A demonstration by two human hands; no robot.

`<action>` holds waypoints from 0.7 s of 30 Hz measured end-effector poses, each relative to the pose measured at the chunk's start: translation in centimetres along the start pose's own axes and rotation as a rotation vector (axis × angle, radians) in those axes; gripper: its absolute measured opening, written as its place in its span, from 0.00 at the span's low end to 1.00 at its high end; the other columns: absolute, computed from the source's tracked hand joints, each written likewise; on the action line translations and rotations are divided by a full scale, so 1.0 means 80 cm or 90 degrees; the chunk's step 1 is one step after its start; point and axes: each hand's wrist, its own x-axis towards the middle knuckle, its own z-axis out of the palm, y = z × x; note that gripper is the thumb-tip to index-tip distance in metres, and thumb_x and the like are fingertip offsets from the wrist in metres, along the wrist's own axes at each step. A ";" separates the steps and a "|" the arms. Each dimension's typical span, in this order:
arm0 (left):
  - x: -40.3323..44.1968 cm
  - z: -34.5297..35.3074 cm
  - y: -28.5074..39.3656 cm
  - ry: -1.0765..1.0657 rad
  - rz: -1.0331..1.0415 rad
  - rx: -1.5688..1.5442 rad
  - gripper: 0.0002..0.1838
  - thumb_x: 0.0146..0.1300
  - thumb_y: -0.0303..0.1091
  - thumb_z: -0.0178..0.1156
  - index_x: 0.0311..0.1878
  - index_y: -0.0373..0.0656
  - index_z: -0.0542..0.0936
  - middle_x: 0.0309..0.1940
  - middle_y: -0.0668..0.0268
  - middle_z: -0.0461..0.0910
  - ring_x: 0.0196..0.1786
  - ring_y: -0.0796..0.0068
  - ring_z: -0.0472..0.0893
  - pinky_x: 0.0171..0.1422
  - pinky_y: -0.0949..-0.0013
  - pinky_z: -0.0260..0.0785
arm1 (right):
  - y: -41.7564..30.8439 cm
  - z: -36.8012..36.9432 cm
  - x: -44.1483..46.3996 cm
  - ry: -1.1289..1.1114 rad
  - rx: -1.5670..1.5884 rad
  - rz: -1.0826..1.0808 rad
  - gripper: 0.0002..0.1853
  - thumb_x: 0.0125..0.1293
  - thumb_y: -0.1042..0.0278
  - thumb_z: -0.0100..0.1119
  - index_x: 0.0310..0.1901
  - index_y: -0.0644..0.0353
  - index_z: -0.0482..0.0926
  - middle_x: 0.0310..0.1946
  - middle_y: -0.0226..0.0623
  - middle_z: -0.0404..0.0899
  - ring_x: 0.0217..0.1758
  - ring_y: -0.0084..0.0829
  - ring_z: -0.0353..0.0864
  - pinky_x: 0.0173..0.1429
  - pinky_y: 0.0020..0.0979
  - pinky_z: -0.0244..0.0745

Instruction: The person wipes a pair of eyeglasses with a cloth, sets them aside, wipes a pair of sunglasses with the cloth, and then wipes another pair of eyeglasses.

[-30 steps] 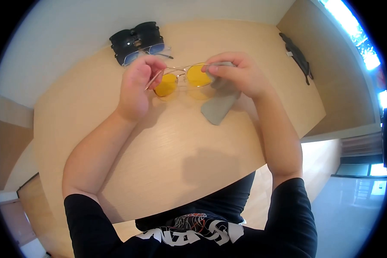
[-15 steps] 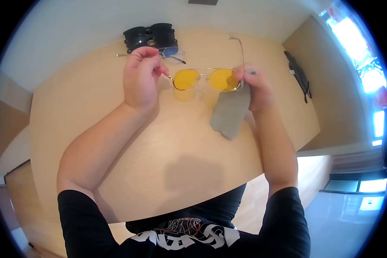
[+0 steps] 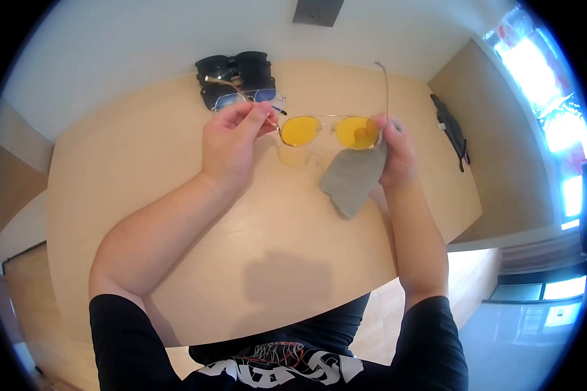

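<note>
Yellow-lensed sunglasses (image 3: 301, 131) with a thin gold frame are held above the table between both hands. My left hand (image 3: 236, 140) pinches them at the left hinge, and one temple arm points up and away from it. At the other end, my right hand (image 3: 398, 154) grips the frame near the right lens, with the second temple arm rising above it. A grey cleaning cloth (image 3: 350, 181) hangs from my right hand below the right lens. Part of the cloth is hidden by the fingers.
Behind my left hand lie dark sunglasses (image 3: 249, 70) and clear-lensed glasses (image 3: 230, 100) on the wooden table (image 3: 143, 150). A dark strap-like object (image 3: 451, 130) is by the panel at the right edge. A grey plate (image 3: 317, 12) is on the far wall.
My left hand has shifted right, and its side's temple arm now stands up behind it. The sunglasses have moved slightly right and lower in view. My right thumb has moved onto the frame.
</note>
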 end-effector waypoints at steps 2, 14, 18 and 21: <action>0.001 -0.001 -0.002 0.019 -0.004 -0.018 0.07 0.70 0.31 0.57 0.44 0.36 0.79 0.41 0.60 0.81 0.46 0.70 0.81 0.54 0.65 0.76 | 0.002 0.003 -0.002 -0.009 0.019 0.012 0.08 0.69 0.67 0.55 0.44 0.59 0.79 0.40 0.35 0.82 0.41 0.28 0.82 0.44 0.30 0.79; -0.001 0.004 0.015 0.075 -0.009 0.063 0.11 0.68 0.33 0.60 0.48 0.36 0.77 0.40 0.61 0.82 0.40 0.72 0.83 0.46 0.69 0.80 | -0.002 0.022 -0.010 -0.101 -0.072 0.068 0.07 0.65 0.71 0.60 0.40 0.63 0.83 0.36 0.34 0.83 0.40 0.26 0.81 0.45 0.28 0.77; -0.002 0.006 0.026 0.111 -0.050 0.032 0.09 0.67 0.33 0.62 0.42 0.36 0.77 0.38 0.61 0.82 0.40 0.75 0.82 0.43 0.72 0.77 | -0.007 0.023 -0.008 -0.208 -0.179 0.101 0.06 0.60 0.75 0.62 0.37 0.65 0.85 0.35 0.35 0.84 0.40 0.25 0.80 0.47 0.28 0.74; 0.001 0.005 0.020 0.099 0.022 0.038 0.09 0.70 0.34 0.58 0.43 0.37 0.78 0.40 0.60 0.82 0.40 0.72 0.84 0.47 0.70 0.79 | -0.019 0.027 -0.003 -0.298 -0.294 0.177 0.06 0.57 0.77 0.63 0.36 0.66 0.86 0.35 0.36 0.84 0.40 0.25 0.80 0.47 0.27 0.72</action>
